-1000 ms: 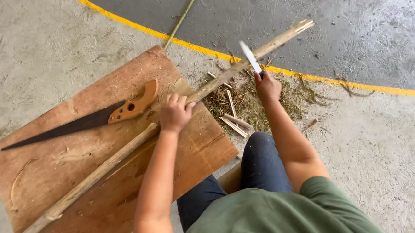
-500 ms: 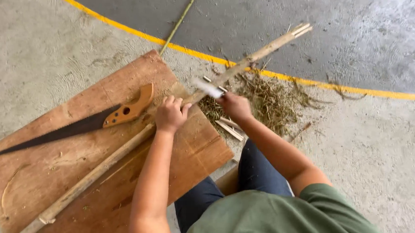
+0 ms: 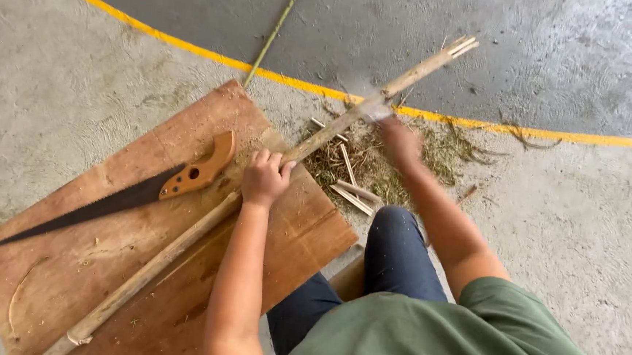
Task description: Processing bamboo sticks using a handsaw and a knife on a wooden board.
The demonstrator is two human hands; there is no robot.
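Note:
A long bamboo pole [image 3: 168, 258] lies slantwise across a wooden board [image 3: 305, 232], its far end [image 3: 440, 57] sticking out over the floor. My left hand [image 3: 265, 178] grips the pole at the board's far edge and presses it down. My right hand [image 3: 400, 142] is blurred with motion. It holds a light-coloured blade [image 3: 368, 106], also blurred, against the pole beyond the board. I cannot tell the exact kind of blade.
A handsaw with a wooden handle [image 3: 198, 172] and dark blade lies on the board left of the pole. Shavings and short cut bamboo strips [image 3: 351, 194] litter the concrete by my knee. A yellow floor line [image 3: 192, 49] and a thin green stalk [image 3: 274, 32] run beyond.
My right hand held the blade raised above the pole, swung it down near my left hand, and now has it further out along the pole. The left hand has kept its grip.

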